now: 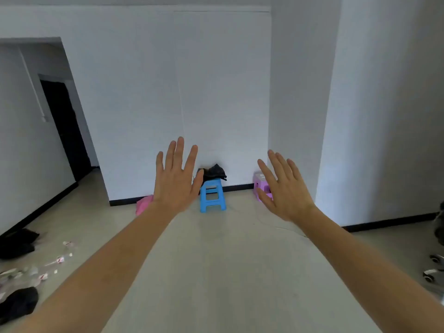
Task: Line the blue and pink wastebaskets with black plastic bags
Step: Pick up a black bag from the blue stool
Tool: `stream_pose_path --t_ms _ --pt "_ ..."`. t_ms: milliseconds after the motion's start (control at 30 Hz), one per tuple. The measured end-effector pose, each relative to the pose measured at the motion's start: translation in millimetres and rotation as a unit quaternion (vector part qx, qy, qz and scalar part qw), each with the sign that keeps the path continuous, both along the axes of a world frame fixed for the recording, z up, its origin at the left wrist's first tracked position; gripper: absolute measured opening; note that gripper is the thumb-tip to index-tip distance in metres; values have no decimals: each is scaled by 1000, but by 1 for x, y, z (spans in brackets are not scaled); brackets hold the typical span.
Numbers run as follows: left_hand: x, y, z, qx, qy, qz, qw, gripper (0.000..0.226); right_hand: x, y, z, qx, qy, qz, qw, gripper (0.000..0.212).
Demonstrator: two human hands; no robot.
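Observation:
Both my arms stretch out in front of me, palms facing away. My left hand (176, 179) and my right hand (284, 188) are open with fingers spread, holding nothing. Far ahead, against the white wall, a pile of black plastic bags (213, 173) lies on a small blue stool (212, 197). A pink object (144, 204), possibly the pink wastebasket, shows on the floor just left of my left wrist, mostly hidden by it. No blue wastebasket is in sight.
A purple stool-like object (260, 186) stands by the wall behind my right hand. Black clumps (18, 242) and scattered litter (36, 270) lie on the floor at the left. A dark doorway (64, 131) opens at the left. Wheels (434, 267) show at the right edge.

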State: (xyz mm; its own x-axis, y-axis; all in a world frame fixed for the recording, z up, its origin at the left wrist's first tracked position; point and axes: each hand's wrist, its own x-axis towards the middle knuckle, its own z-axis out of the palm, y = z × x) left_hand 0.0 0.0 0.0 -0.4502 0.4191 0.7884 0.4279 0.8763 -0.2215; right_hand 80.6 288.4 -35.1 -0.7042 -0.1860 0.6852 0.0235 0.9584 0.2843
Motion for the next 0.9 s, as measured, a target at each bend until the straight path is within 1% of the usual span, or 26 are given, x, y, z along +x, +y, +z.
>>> stream_pose_path --t_ms 67,167,200,300,400,500,567,667,833,900 --pt "-43 16 9 -8 -9 10 1000 62 -48 19 10 -16 -17 -5 1000 71" --pt "-113 30 12 -14 5 22 1000 61 -126 38 19 -34 2 4 999 70" --pt "-136 35 12 -22 -4 24 999 62 -151 41 21 -44 -5 9 999 69" --pt "-206 38 -5 -31 -5 32 999 62 -227 47 10 -31 -18 23 999 70" --pt "-287 34 -28 -12 -34 49 998 63 -313 47 -8 -31 -46 27 998 71" --pt "-372 26 -43 -11 -48 63 997 64 -401 42 -22 -14 -67 27 997 71" --pt "-433 22 -42 -2 -58 61 996 64 -463 40 -25 -12 -76 22 997 71" --pt "-518 23 -28 -4 -69 71 995 64 -547 39 -13 -11 -88 20 996 70" --pt "-657 54 -19 7 -85 52 995 63 -676 65 -7 -36 -74 12 997 67" --pt "-710 72 -30 7 -97 38 995 63 -727 83 -17 -21 -80 12 996 67"
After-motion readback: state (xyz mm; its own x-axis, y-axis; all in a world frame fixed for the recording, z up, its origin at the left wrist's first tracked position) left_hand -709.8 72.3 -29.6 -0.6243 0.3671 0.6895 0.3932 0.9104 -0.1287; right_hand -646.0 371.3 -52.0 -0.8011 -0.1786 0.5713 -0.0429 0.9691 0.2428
